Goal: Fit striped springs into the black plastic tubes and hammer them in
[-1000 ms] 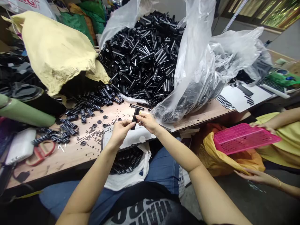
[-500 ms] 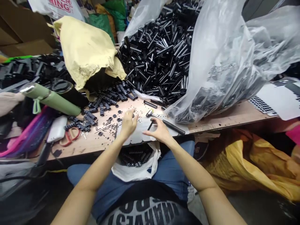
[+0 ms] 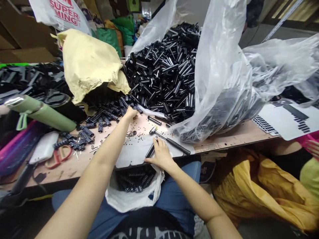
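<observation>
My left hand [image 3: 131, 113] reaches to the right end of a pile of black-and-white ribbed rods [image 3: 107, 112]. Its fingers are curled in, and whatever is between them is hidden. On a white sheet [image 3: 134, 153] at the table's front edge, my right hand [image 3: 161, 153] grips a short black tube [image 3: 150, 151] between thumb and fingers. A small hammer [image 3: 171, 142] with a dark handle lies just beyond that hand. Tiny dark bits [image 3: 139, 136] are strewn between the hands. Loose black tubes [image 3: 154, 120] rest behind the hammer.
A clear plastic bag [image 3: 219, 96] stands beside a large heap of black tubes [image 3: 164, 69]. On the left are a yellow cloth-like sack [image 3: 89, 59], a green flask [image 3: 47, 114] and red-handled scissors [image 3: 58, 157]. A white bag [image 3: 117, 199] with ribbed rods sits on my lap. Another person's hand [image 3: 314, 148] shows far right.
My left hand has moved forward from the white sheet to the ribbed rods. My right hand stays near the hammer with the black tube, now lower against the sheet. The view has shifted.
</observation>
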Tool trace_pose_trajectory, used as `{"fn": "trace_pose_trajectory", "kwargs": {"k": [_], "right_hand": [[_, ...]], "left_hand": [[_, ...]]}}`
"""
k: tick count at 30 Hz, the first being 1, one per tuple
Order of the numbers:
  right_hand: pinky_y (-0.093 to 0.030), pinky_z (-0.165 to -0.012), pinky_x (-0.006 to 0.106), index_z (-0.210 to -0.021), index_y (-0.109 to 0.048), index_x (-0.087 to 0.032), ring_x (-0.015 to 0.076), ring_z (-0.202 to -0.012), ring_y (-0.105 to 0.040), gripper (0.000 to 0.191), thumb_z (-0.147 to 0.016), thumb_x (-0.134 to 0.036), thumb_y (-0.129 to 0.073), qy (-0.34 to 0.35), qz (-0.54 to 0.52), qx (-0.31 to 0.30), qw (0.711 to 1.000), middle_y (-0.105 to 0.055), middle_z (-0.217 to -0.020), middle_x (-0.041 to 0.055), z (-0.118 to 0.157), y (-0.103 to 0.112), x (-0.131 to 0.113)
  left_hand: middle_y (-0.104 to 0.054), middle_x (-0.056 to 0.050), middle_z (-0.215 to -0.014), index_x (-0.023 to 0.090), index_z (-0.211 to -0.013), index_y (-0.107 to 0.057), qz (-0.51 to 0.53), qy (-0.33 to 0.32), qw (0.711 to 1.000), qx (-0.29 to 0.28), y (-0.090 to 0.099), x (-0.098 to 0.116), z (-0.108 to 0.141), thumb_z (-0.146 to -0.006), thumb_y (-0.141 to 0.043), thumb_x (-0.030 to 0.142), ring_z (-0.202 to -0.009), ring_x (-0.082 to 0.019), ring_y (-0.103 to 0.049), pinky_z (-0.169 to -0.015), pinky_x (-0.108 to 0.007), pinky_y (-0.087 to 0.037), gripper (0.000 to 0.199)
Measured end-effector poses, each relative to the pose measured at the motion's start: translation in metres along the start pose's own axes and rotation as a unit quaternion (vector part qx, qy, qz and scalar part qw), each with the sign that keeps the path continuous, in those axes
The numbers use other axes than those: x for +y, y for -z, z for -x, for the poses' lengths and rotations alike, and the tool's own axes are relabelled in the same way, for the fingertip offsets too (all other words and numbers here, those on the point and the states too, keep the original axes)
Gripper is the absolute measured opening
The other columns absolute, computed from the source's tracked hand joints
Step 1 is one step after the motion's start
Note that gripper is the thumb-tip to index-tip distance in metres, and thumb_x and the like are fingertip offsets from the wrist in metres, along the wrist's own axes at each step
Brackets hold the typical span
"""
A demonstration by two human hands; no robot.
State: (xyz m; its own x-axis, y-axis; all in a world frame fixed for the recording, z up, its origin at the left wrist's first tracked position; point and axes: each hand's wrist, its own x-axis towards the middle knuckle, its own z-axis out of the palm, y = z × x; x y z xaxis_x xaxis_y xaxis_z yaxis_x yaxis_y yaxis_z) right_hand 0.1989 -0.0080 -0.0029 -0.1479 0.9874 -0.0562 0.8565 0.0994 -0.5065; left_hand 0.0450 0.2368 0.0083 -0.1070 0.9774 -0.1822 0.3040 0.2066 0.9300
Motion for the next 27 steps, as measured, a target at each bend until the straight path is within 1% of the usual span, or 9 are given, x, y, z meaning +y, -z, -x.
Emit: {"fn": "trace_pose_trajectory", "kwargs": {"k": [3, 5, 7, 9, 12, 15, 18, 21, 27], "right_hand": [[-0.032, -0.108, 0.051, -0.142, -0.035, -0.012, 0.0376, -0.132, -0.036, 0.11, -0.053, -0.055, -0.083, 0.013, -0.017, 0.003, 1.0, -0.039, -0.143, 0.0222, -0.003, 0.001, 0.009], [-0.031, -0.108, 0.052, -0.142, -0.036, -0.014, 0.037, -0.132, -0.036, 0.108, -0.054, -0.056, -0.082, 0.027, -0.022, 0.0, 0.999, -0.04, -0.142, 0.0211, -0.005, 0.003, 0.015], [-0.031, -0.109, 0.053, -0.141, -0.036, -0.014, 0.0369, -0.133, -0.035, 0.107, -0.054, -0.054, -0.083, 0.034, -0.027, -0.003, 0.999, -0.04, -0.143, 0.0216, -0.008, 0.007, 0.021], [-0.031, -0.11, 0.051, -0.141, -0.035, -0.013, 0.0359, -0.135, -0.034, 0.107, -0.053, -0.052, -0.084, 0.041, -0.042, 0.007, 0.998, -0.039, -0.143, 0.0223, -0.01, 0.01, 0.024], [-0.031, -0.113, 0.049, -0.142, -0.031, -0.013, 0.0334, -0.136, -0.035, 0.109, -0.055, -0.05, -0.084, 0.065, -0.083, 0.035, 0.994, -0.037, -0.143, 0.0219, -0.008, 0.015, 0.022], [-0.029, -0.114, 0.051, -0.145, -0.024, -0.015, 0.0336, -0.138, -0.033, 0.115, -0.054, -0.047, -0.086, 0.084, -0.11, 0.05, 0.989, -0.034, -0.144, 0.0221, -0.003, 0.016, 0.015], [-0.028, -0.115, 0.052, -0.147, -0.02, -0.016, 0.034, -0.139, -0.03, 0.119, -0.052, -0.047, -0.087, 0.112, -0.127, 0.054, 0.984, -0.033, -0.145, 0.0221, 0.003, 0.018, 0.006], [-0.029, -0.115, 0.053, -0.148, -0.019, -0.016, 0.0337, -0.141, -0.027, 0.121, -0.053, -0.05, -0.086, 0.16, -0.145, 0.06, 0.975, -0.031, -0.146, 0.0215, 0.008, 0.025, -0.004], [-0.032, -0.114, 0.05, -0.148, -0.019, -0.016, 0.0322, -0.141, -0.027, 0.116, -0.058, -0.053, -0.083, 0.242, -0.157, 0.052, 0.956, -0.031, -0.147, 0.0201, 0.007, 0.041, -0.031]], "left_hand": [[-0.057, -0.001, -0.075, 0.016, -0.124, -0.045, 0.108, 0.03, 0.991, -0.071, 0.019, -0.015, 0.035, -0.074, -0.056, 0.01, -0.055, -0.012, -0.057, -0.056, -0.026, -0.046, 0.051], [-0.054, 0.002, -0.07, 0.019, -0.12, -0.049, 0.233, 0.052, 0.96, -0.15, 0.029, -0.021, 0.066, -0.079, -0.057, 0.019, -0.054, -0.011, -0.055, -0.055, -0.024, -0.046, 0.042], [-0.054, 0.002, -0.068, 0.018, -0.11, -0.052, 0.33, 0.065, 0.922, -0.194, 0.034, -0.025, 0.096, -0.084, -0.055, 0.032, -0.054, -0.011, -0.053, -0.054, -0.024, -0.045, 0.03], [-0.052, 0.002, -0.066, 0.017, -0.099, -0.053, 0.375, 0.059, 0.905, -0.193, 0.036, -0.025, 0.123, -0.089, -0.051, 0.041, -0.052, -0.01, -0.051, -0.052, -0.023, -0.043, 0.026], [-0.052, 0.002, -0.068, 0.018, -0.094, -0.052, 0.38, 0.036, 0.907, -0.181, 0.035, -0.025, 0.151, -0.09, -0.053, 0.041, -0.054, -0.009, -0.052, -0.053, -0.022, -0.043, 0.023], [-0.052, 0.002, -0.068, 0.018, -0.095, -0.053, 0.394, 0.061, 0.895, -0.199, 0.034, -0.026, 0.168, -0.092, -0.049, 0.044, -0.052, -0.01, -0.053, -0.051, -0.023, -0.045, 0.026], [-0.05, 0.003, -0.064, 0.016, -0.09, -0.055, 0.417, 0.064, 0.884, -0.2, 0.034, -0.028, 0.182, -0.091, -0.048, 0.045, -0.042, -0.007, -0.045, -0.039, -0.019, -0.035, 0.03], [-0.049, 0.005, -0.059, 0.016, -0.1, -0.06, 0.395, 0.028, 0.899, -0.187, 0.035, -0.026, 0.196, -0.088, -0.055, 0.045, -0.034, -0.004, -0.038, -0.033, -0.016, -0.025, 0.032], [-0.045, 0.007, -0.049, 0.017, -0.122, -0.059, 0.325, 0.048, 0.931, -0.161, 0.033, -0.015, 0.214, -0.088, -0.053, 0.054, -0.028, -0.004, -0.033, -0.03, -0.016, -0.021, 0.05]]}}
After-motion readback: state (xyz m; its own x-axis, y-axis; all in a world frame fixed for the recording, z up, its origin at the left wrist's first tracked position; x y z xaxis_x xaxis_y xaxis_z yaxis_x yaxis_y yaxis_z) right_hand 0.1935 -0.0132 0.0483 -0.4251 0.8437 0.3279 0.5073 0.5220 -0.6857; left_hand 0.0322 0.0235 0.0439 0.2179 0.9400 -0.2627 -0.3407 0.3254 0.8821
